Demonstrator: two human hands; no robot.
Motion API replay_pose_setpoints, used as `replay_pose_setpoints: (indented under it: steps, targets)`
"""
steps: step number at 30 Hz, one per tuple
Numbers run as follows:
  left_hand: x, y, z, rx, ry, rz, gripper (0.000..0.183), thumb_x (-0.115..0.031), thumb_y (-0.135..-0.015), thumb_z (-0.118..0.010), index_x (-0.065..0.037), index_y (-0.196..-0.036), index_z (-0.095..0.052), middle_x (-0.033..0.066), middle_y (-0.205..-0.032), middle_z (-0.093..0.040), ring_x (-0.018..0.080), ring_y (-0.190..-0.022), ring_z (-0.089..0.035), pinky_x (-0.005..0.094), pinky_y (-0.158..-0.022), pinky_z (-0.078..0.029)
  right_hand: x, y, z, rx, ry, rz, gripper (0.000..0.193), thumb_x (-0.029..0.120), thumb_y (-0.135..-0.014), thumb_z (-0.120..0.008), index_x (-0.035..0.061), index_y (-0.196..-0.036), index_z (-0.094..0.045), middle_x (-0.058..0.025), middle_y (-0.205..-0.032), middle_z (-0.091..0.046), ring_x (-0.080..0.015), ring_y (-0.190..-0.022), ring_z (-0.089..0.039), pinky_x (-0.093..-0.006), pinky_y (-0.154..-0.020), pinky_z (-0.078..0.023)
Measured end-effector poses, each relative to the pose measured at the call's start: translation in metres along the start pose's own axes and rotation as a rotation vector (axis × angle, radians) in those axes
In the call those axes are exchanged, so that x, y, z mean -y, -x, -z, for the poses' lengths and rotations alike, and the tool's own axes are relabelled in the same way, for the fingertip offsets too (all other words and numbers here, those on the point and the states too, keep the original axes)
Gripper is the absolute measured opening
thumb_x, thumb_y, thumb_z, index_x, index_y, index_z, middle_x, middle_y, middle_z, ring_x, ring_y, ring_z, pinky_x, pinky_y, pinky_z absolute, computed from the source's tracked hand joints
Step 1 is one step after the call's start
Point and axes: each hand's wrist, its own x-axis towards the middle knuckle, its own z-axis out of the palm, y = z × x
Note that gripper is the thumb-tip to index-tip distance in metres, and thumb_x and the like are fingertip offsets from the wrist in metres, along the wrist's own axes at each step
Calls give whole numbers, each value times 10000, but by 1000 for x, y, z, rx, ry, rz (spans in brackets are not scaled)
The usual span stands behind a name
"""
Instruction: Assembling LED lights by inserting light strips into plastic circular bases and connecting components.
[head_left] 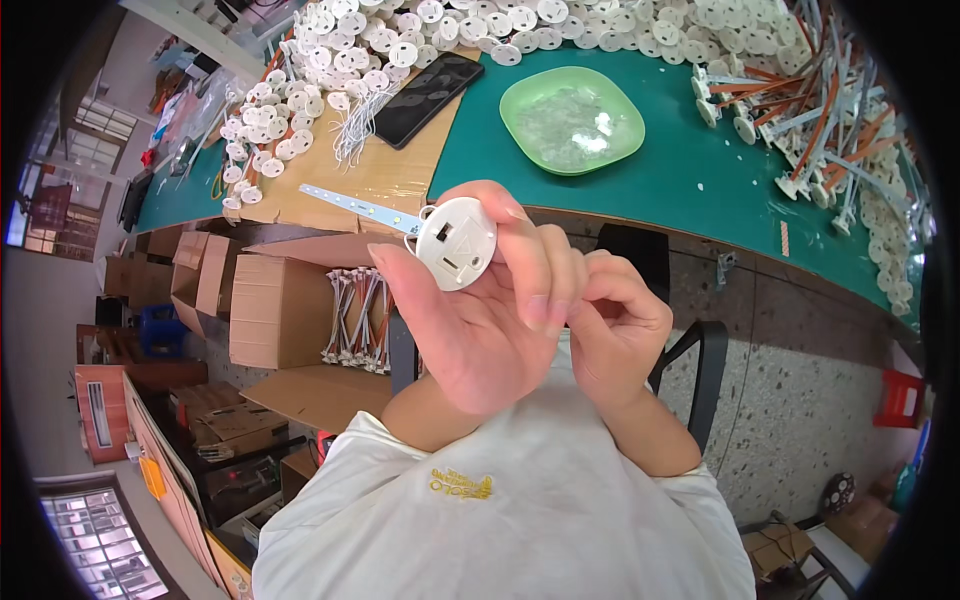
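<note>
My left hand (460, 345) is raised in front of my chest, holding a round white plastic disc (470, 262) between thumb and fingers. The disc's face shows a small dark rectangular slot, a narrow slit and a little round hole. From its upper left side sticks out a pale blue LED strip (352, 206). Touching the left fingertips, my right hand (622, 335) has its thumb and index finger pinched together. Whatever lies between them is hidden or too small to make out.
Heaped white discs (400, 40) cover the table's far side; more with orange and white strips (820, 120) lie right. On the green mat (700, 190) sits a green bowl (510, 110) of clear small pieces. A black phone (430, 98) and white cords (357, 130) lie on cardboard. An open carton (275, 310) stands below.
</note>
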Motion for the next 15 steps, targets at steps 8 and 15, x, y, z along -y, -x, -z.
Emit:
replay_pose_setpoints:
  steps: [8,15]
  targets:
    - [-4,10,-8,-105,-53,116,717,-668,-981,-168,-46,-1104,-504,1,-592,-444,125,-550,-365,273,-556,-317,9,0,5,9,171,95,185,-153,-712,-708,-44,-857,-671,-124,-855,-662,-185,-729,-609,-274,-613,-486]
    - [-2,3,-4,-136,-121,104,727,-683,-974,-171,-54,-1089,-518,-8,-557,-431,109,-543,-326,271,-560,-280,20,-16,14,172,590,358,179,-103,-675,-727,-22,-828,-681,-125,-792,-678,-240,-637,-624,-287,-556,-495]
